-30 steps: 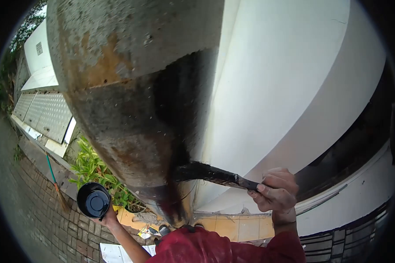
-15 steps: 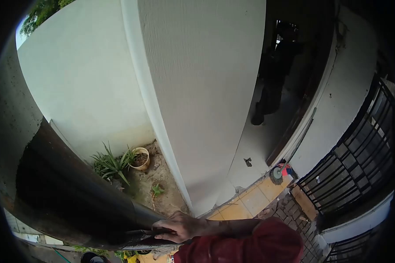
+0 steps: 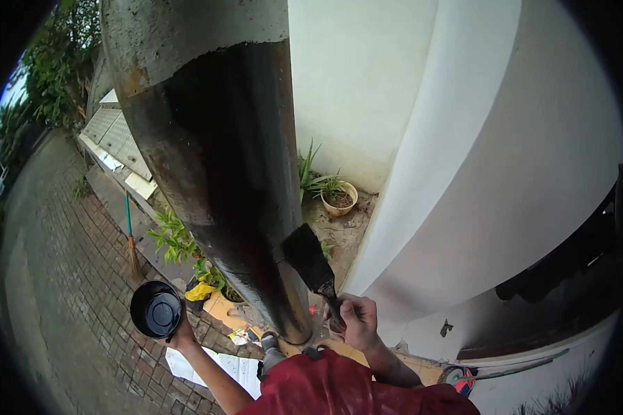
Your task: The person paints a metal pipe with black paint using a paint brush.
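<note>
My left hand (image 3: 183, 335) is wrapped round the side of a round black paint container (image 3: 156, 310), with dark, shiny paint inside it. In my right hand (image 3: 361, 322) is a wide paintbrush (image 3: 311, 263), its bristles black with paint and tilted up to the left. The bristles overlap the right edge of a thick round pillar (image 3: 221, 138) in this view. Wet-looking black paint covers much of the pillar's middle, while its upper part is bare grey and its left edge brownish.
Behind the pillar, a potted plant (image 3: 339, 199) stands by the pale wall (image 3: 363, 83). A broom (image 3: 133, 256) leans at the left over the brick paving (image 3: 83, 277). White sheets (image 3: 218, 370) lie near my feet. A mop (image 3: 457, 377) rests by the doorway at lower right.
My view has swung left, bringing the pillar to the middle. The paint container and the brush have come into sight. My right hand is lower and apart from the pillar.
</note>
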`<state>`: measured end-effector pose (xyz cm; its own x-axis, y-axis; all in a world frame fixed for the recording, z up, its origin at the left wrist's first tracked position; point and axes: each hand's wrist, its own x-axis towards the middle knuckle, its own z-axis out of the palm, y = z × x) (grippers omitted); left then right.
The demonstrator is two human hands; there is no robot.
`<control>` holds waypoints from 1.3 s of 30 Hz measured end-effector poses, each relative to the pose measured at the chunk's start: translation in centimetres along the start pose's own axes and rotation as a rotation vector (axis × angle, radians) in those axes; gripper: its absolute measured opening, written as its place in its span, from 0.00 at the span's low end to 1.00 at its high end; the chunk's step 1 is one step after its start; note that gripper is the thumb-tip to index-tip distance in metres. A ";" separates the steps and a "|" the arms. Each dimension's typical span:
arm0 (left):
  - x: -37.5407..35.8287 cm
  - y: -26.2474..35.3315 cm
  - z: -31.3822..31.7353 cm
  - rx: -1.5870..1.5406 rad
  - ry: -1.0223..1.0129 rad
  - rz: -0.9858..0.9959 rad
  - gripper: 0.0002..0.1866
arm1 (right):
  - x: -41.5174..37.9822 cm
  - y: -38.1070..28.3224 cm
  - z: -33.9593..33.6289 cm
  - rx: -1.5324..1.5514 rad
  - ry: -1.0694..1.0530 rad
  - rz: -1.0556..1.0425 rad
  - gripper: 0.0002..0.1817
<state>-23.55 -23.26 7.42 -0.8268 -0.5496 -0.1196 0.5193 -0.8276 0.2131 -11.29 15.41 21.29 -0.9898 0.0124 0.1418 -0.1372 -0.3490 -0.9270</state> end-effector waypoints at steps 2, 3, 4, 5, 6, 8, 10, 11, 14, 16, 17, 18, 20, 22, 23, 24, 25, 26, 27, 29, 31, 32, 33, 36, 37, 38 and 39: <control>-4.0 1.4 1.0 -0.046 0.091 0.026 0.33 | 0.2 -0.5 -0.5 0.108 0.077 -0.087 0.30; -5.0 2.2 -0.6 -0.049 0.103 0.021 0.33 | 0.6 -0.4 -1.5 0.132 -0.003 -0.124 0.30; -6.0 3.2 -2.2 -0.046 0.111 0.012 0.33 | 0.9 -0.9 -1.8 0.065 0.008 -0.136 0.27; -7.7 3.6 -2.4 -0.060 0.121 0.049 0.33 | 1.4 -0.6 -2.3 0.042 0.030 -0.128 0.26; -9.8 3.8 -2.6 -0.078 0.140 0.037 0.32 | 1.6 -0.1 -2.7 0.019 0.058 -0.120 0.24; -12.7 5.0 -4.4 -0.034 0.146 0.066 0.33 | 1.7 0.2 -3.1 0.039 0.051 -0.066 0.21; -15.5 5.7 -5.2 -0.035 0.215 0.104 0.36 | 2.4 0.3 -3.2 0.059 0.048 -0.030 0.17; -16.4 6.1 -5.5 -0.038 0.216 0.123 0.36 | 2.3 0.6 -3.1 -0.040 0.060 -0.086 0.18; -18.0 7.3 -6.1 0.024 0.279 0.227 0.38 | 1.6 2.2 -2.8 -0.206 0.124 -0.172 0.17; -17.9 8.2 -6.1 0.052 0.314 0.252 0.38 | 1.1 3.4 -2.7 -0.676 0.167 -0.635 0.16; -17.5 8.3 -5.9 0.066 0.277 0.259 0.38 | 1.2 3.2 -2.2 -0.752 0.194 -0.786 0.13; -16.9 8.4 -5.5 0.038 0.251 0.235 0.38 | 1.4 3.5 -1.7 -0.750 0.195 -0.785 0.13; -15.4 8.3 -4.9 -0.008 0.188 0.184 0.37 | 1.8 4.5 -0.6 -0.889 0.161 -0.658 0.10; -13.8 7.7 -5.4 0.005 0.116 0.188 0.35 | 2.5 4.7 1.5 -0.823 0.130 -0.681 0.08; -13.2 7.4 -5.4 -0.015 0.133 0.169 0.35 | 2.1 4.1 1.9 -0.884 0.075 -0.658 0.08; -12.7 7.0 -5.4 -0.033 0.147 0.151 0.35 | 1.6 3.3 1.6 -0.896 0.074 -0.656 0.08; -12.5 6.2 -5.3 -0.029 0.128 0.147 0.36 | 0.9 2.7 1.3 -0.889 0.103 -0.677 0.08; -11.5 6.2 -6.9 0.025 0.037 0.141 0.37 | 0.3 2.4 0.9 -0.877 0.133 -0.701 0.08; -11.0 5.7 -8.6 0.333 -0.032 0.205 0.37 | -0.7 2.2 -0.1 -0.882 0.181 -0.670 0.08; -12.0 4.1 -5.9 0.022 0.069 0.057 0.37 | -0.6 1.7 -0.7 -0.860 0.193 -0.632 0.08; -11.9 3.5 -7.0 0.052 0.021 0.024 0.35 | 0.2 1.5 0.3 -0.898 0.150 -0.606 0.09; -12.4 2.9 -7.0 0.046 0.031 0.017 0.34 | 0.6 1.6 1.2 -0.900 0.151 -0.606 0.09; -11.9 2.8 -9.0 0.130 0.014 0.035 0.33 | 1.1 1.6 1.9 -0.954 0.095 -0.603 0.07; -14.1 1.9 -7.8 0.052 0.059 -0.039 0.27 | 0.5 1.1 2.2 -0.927 0.052 -0.639 0.09; -14.7 1.7 -7.1 0.049 0.066 -0.037 0.27 | -0.3 0.8 1.5 -0.907 0.108 -0.579 0.08; -15.0 1.6 -6.4 0.040 0.064 -0.032 0.27 | -0.6 0.6 1.3 -0.883 0.165 -0.523 0.08; -15.3 1.5 -5.8 -0.002 0.084 -0.042 0.27 | -0.4 0.5 1.5 -0.903 0.161 -0.473 0.08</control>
<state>-8.91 -16.75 3.94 -0.8270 -0.5218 -0.2092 0.4850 -0.8504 0.2040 -10.94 13.83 21.27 -0.8115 0.1144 0.5730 -0.4249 0.5575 -0.7131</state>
